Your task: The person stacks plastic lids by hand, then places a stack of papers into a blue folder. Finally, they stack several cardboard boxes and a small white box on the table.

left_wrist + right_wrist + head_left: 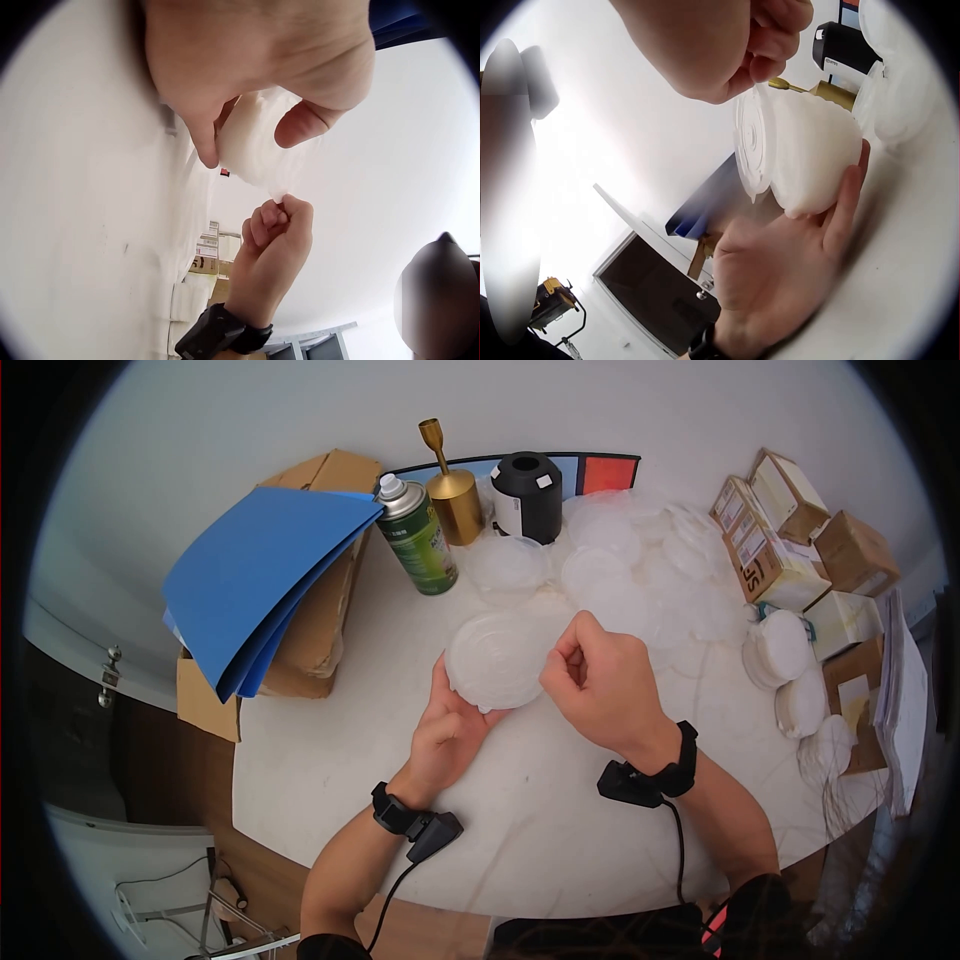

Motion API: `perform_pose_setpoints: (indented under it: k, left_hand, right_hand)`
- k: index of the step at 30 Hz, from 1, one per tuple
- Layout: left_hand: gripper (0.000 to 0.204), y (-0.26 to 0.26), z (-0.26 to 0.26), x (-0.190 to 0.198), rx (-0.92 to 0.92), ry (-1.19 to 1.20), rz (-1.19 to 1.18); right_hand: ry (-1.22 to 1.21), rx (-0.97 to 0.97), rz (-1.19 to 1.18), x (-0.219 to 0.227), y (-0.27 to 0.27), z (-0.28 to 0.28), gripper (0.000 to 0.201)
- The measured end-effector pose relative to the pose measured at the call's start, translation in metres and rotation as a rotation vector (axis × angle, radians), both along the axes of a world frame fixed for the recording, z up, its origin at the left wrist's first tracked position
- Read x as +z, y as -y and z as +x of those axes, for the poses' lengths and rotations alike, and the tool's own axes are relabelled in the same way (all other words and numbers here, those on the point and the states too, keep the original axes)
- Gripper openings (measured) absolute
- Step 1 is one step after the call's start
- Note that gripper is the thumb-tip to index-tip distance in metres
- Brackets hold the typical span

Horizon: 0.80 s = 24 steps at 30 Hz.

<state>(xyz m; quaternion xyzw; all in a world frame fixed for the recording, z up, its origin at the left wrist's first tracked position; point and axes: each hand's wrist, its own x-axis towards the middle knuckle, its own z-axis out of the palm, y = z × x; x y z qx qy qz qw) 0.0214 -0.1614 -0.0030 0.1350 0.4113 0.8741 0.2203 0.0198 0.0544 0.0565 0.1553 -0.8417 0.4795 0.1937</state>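
Observation:
My left hand (445, 735) grips a thick stack of translucent white round plastic lids (817, 146) from below and the side, its thumb and fingers around the stack's edge. The front lid (751, 146), marked with concentric rings, stands tilted a little apart from the rest. My right hand (605, 680) pinches that lid at its rim, the other fingers curled into the palm. In the left wrist view the pinched edge (279, 193) shows between right thumb and forefinger. The stack is held up over the white table (560, 830).
Many loose clear lids (615, 575) are spread behind my hands. A green spray can (415, 540), a brass holder (457, 500) and a black canister (545, 500) stand at the back. Blue folders (260, 560) lie on cardboard at left; small boxes (765, 550) and lid stacks (778, 650) line the right.

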Motion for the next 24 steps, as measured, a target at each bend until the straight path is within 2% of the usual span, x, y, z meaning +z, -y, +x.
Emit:
perform_pose_setpoints:
  k: [4, 7, 12, 21, 24]
  left_hand:
    - [0.098, -0.002, 0.004, -0.005, -0.032, -0.001, -0.002]
    - [0.085, -0.003, 0.007, -0.002, -0.031, -0.003, -0.067]
    - [0.063, -0.010, 0.007, 0.000, 0.039, 0.057, -0.012]
    - [0.052, -0.010, 0.007, 0.000, 0.123, 0.054, -0.120]
    - [0.051, -0.010, 0.005, -0.002, 0.119, 0.058, -0.138]
  right_hand:
    - [-0.083, -0.087, 0.160, -0.012, 0.009, 0.002, 0.017]
    - [-0.115, -0.117, 0.193, -0.014, 0.011, 0.003, 0.017]
    - [-0.146, -0.136, 0.256, -0.016, 0.012, 0.005, 0.017]
    - [-0.067, -0.032, 0.092, -0.011, 0.010, 0.006, 0.016]
    - [-0.109, -0.011, 0.171, -0.008, 0.010, 0.006, 0.016]
